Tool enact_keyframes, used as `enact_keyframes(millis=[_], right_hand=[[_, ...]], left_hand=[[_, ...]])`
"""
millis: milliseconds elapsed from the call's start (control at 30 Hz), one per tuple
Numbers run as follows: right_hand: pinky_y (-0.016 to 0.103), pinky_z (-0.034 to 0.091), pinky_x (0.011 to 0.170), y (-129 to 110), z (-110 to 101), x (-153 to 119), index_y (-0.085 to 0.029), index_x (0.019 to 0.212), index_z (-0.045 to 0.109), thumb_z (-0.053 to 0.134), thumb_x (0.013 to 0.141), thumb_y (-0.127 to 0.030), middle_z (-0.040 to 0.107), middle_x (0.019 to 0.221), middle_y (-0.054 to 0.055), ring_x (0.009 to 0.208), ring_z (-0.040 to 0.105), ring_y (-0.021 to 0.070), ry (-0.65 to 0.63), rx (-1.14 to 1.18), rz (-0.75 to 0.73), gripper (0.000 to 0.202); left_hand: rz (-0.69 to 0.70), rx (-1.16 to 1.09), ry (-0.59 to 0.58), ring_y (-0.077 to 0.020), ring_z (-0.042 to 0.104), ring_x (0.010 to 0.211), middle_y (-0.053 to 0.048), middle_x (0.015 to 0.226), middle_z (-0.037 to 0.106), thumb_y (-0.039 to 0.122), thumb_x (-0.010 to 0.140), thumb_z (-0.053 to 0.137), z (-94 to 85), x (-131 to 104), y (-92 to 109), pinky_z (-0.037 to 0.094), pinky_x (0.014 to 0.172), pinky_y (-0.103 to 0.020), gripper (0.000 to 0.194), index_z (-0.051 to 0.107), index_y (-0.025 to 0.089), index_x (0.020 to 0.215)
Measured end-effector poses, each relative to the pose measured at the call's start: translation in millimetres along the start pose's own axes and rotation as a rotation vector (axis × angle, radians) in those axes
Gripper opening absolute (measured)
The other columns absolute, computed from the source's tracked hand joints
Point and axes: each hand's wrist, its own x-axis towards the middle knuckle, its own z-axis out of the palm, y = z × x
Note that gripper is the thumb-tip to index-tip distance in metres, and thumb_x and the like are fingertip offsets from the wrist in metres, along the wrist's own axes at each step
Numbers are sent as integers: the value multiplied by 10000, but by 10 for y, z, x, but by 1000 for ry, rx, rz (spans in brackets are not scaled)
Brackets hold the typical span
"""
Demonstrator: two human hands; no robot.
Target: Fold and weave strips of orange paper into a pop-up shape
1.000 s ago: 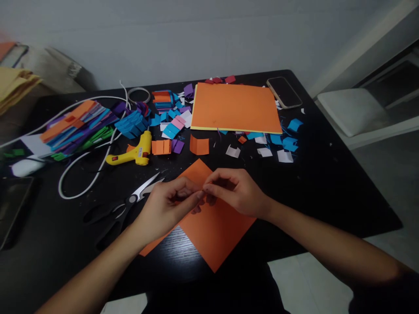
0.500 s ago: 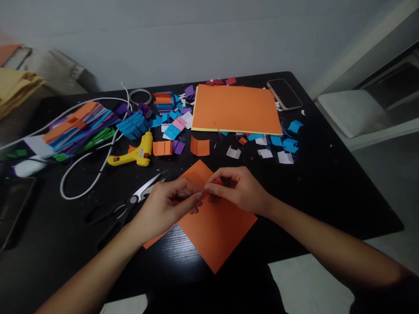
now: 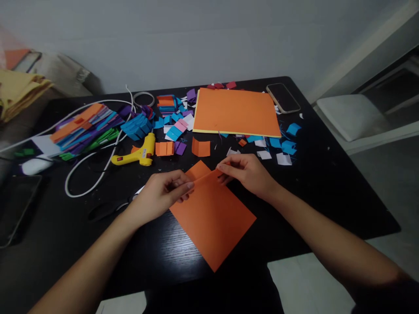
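An orange sheet of paper lies turned cornerwise at the front of the black table, with its lower corner toward me. My left hand pinches its upper edge on the left, thumb on top. Farther right along that edge, my right hand pinches the paper between thumb and forefinger. Beyond the edge, an orange paper corner shows; whether it belongs to the same sheet I cannot tell. Black-handled scissors rest left of my left hand, their blades mostly hidden by it.
A yellow glue gun, a white cable and bundled coloured paper strips are at the left. Behind my hands lies a stack of orange sheets, ringed by small paper pieces. One phone lies back right, a dark device far left.
My hands, close together before at the middle of the paper, have drawn apart: the left to the left, the right up and rightward. More of the upper edge shows between them.
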Motion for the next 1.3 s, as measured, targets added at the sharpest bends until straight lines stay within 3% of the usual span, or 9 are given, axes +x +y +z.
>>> enact_keyframes(millis=[100, 200, 267, 367, 633, 867, 1033, 1300], right_hand=[[305, 564, 583, -2, -24, -13, -150, 858, 732, 695, 911, -351, 725, 692, 44, 605, 695, 173, 9, -297, -81, 211], [378, 560, 764, 37, 36, -57, -172, 928, 750, 706, 888, -201, 763, 882, 71, 807, 685, 212, 165, -687, -483, 66], [443, 536, 919, 93, 104, -85, -179, 955, 752, 649, 943, -162, 761, 991, 90, 968, 662, 240, 89, -802, -731, 105], [416, 545, 894, 190, 189, -101, -169, 1053, 755, 573, 1007, -141, 751, 1005, 93, 961, 636, 223, -73, -861, -866, 189], [391, 554, 854, 216, 227, -93, -86, 1023, 761, 545, 1021, -127, 733, 981, 128, 907, 624, 228, -108, -998, -866, 220], [379, 552, 834, 201, 232, -113, -116, 976, 747, 484, 1042, -115, 723, 988, 125, 906, 608, 226, -142, -1093, -889, 271], [373, 542, 821, 200, 253, -137, -98, 948, 734, 483, 1033, -91, 705, 965, 136, 903, 595, 230, -159, -1157, -885, 265], [395, 533, 849, 202, 287, -152, -129, 962, 724, 465, 1043, -94, 690, 996, 129, 936, 600, 233, -178, -1155, -840, 273]], left_hand=[[61, 143, 47, -148, 683, 691, -21, 795, 747, 461, 966, 639, -48, 6, -6, 531, 618, -226, 301, 754, 186, 925], [178, 308, 101, -156, 694, 792, -20, 900, 774, 393, 989, 624, -59, 3, 6, 505, 687, -232, 241, 782, 213, 959], [240, 381, 106, -160, 702, 840, -21, 947, 777, 338, 1003, 610, -48, -2, 22, 505, 741, -240, 212, 787, 221, 991], [308, 453, 90, -164, 704, 848, -28, 945, 766, 297, 1013, 599, -25, -10, 30, 509, 768, -252, 197, 777, 213, 1023], [418, 658, 102, -207, 683, 968, -73, 1096, 708, 271, 1029, 568, 3, -13, -79, 530, 849, -318, 197, 733, 193, 1102], [506, 925, 162, -215, 654, 870, -79, 973, 709, 256, 1039, 544, 83, -51, -32, 508, 752, -326, 226, 752, 170, 1023], [533, 1143, 171, -230, 603, 775, -78, 911, 702, 157, 1007, 550, 143, -120, 70, 457, 680, -350, 203, 750, 180, 1032], [574, 1180, 233, -262, 615, 788, -116, 963, 718, 101, 1003, 496, 245, -217, 25, 481, 676, -385, 256, 721, 121, 1124]])
